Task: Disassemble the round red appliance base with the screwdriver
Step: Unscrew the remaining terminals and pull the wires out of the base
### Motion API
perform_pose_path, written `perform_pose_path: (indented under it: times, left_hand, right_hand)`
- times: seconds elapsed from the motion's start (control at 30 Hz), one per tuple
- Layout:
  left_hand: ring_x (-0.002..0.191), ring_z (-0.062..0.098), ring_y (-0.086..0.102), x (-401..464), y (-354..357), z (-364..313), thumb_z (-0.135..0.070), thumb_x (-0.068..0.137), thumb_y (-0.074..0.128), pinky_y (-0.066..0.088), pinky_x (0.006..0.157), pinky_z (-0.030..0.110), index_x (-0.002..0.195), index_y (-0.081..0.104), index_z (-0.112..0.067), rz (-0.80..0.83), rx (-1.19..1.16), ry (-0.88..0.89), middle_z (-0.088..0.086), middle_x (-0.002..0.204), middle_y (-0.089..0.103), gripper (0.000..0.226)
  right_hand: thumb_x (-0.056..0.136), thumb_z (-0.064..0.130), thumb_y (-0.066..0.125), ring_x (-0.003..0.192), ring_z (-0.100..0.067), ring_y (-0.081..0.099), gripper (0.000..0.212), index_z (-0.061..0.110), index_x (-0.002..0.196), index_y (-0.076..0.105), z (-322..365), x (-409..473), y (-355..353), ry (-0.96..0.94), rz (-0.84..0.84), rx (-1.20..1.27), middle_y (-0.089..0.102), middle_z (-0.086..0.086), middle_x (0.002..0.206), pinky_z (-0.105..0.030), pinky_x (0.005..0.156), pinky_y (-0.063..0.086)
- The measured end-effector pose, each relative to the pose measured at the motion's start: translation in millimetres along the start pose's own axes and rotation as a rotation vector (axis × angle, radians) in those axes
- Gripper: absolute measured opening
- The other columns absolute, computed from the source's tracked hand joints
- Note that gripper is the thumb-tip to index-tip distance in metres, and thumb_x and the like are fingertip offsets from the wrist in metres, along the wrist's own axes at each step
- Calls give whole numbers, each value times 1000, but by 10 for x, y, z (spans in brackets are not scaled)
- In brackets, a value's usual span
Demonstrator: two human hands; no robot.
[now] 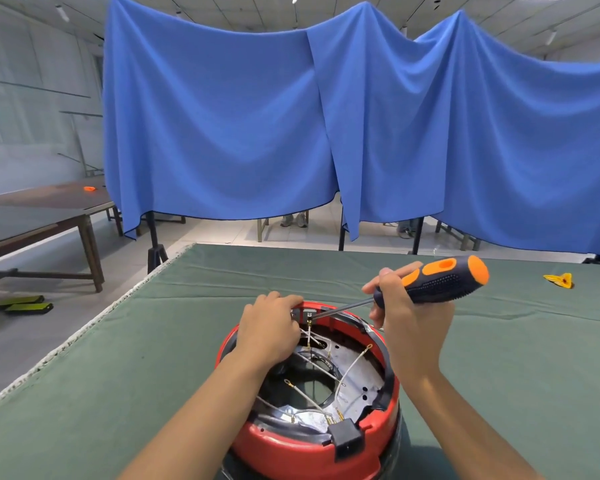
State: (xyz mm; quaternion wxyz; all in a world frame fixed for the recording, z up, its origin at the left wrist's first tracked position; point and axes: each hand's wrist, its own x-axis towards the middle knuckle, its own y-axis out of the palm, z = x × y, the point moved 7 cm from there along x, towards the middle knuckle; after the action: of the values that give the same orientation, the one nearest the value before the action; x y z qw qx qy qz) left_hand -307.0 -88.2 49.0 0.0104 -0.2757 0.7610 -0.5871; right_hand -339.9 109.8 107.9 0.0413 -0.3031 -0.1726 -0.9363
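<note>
Red plastic forms the round appliance base (291, 448), which sits opened at the near edge of the desk (118, 358), its green cloth cover reaching to the far edge. Inside the base, white wires (354, 362) with small ring ends cross a silver metal plate (357, 386), and a black socket block (347, 438) sits on the near rim.

The left hand (269, 327) rests on the far rim, its fingers curled over a small black fitting (309, 311) there, probably to steady it and keep the base from turning. The right hand (400, 306) grips the screwdriver (430, 282) where shaft meets the orange and black handle, fingers wrapped round it. The shaft slants down to the left so the tip meets a brass screw at that fitting. That low grip likely gives finer control of the tip.

A yellow scrap (560, 280) lies near the far right corner.
</note>
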Motion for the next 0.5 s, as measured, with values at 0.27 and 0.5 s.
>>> perform_pose_path:
  times: [0.27, 0.5]
  left_hand:
    - [120, 24, 43, -28, 10, -13, -19, 88, 45, 32, 97, 36, 139, 43, -30, 11, 11, 6, 3, 132, 51, 52]
    - [120, 25, 43, -21, 20, -23, -33, 86, 48, 32, 99, 39, 137, 44, -32, 32, 16, 5, 4, 130, 51, 51]
  right_hand:
    - [77, 19, 62, 41, -23, 49, 20, 18, 57, 59, -31, -41, 29, -23, 17, -34, 60, -4, 55, -29, 51, 40]
    - [77, 12, 56, 37, -22, 43, 26, 21, 53, 52, -12, 69, 92, -35, 43, -7, 54, -10, 50, -23, 41, 37]
